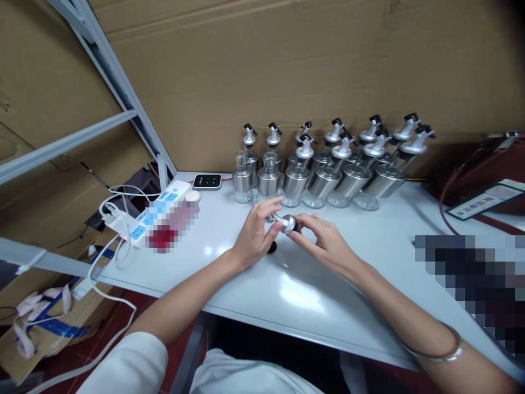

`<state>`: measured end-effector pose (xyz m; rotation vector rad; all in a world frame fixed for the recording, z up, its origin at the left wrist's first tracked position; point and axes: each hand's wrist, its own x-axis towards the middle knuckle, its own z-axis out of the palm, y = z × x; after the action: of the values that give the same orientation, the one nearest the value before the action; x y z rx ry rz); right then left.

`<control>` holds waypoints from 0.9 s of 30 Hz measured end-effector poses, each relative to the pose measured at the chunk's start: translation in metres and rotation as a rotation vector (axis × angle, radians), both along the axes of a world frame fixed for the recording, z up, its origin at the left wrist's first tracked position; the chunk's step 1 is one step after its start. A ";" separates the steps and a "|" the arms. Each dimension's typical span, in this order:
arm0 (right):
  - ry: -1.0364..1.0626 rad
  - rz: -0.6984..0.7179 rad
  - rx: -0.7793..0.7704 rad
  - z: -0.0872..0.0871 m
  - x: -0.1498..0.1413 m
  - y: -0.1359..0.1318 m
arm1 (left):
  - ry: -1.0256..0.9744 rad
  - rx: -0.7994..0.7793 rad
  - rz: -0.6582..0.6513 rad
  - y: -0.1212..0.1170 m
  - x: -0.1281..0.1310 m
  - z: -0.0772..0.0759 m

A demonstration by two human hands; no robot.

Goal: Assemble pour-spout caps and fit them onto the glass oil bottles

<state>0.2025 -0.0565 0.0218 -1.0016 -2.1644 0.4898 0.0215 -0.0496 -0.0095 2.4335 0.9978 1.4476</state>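
A silver pour spout point(288, 223) with a black stopper end is held between both hands, above the table. My left hand point(257, 232) has its thumb against the silver part, and its fingers curve over the narrow tip. At the black end, my right hand point(324, 241) pinches the spout between thumb and fingers. Under my left hand, a small black piece point(272, 248) lies on the table. Behind my hands stand two glass bottles with steel bands and bare necks, the left bottle point(243, 179) and the right bottle point(268, 178).
Several more bottles point(296, 183) with spouts fitted stand in rows by the cardboard wall point(262, 65). Leftward lie a power strip point(137, 232) with cables, a round white object point(192, 196) and a small black-faced device point(207, 181). A brown bag point(488, 164) sits far right.
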 end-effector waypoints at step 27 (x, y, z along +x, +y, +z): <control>-0.424 -0.046 0.646 0.002 0.001 0.004 | 0.304 -0.566 -0.132 0.017 -0.017 0.027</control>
<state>0.2038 -0.0527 0.0239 -0.8239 -2.4061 -0.4717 0.0045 -0.0322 0.0179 2.2597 1.0914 0.6400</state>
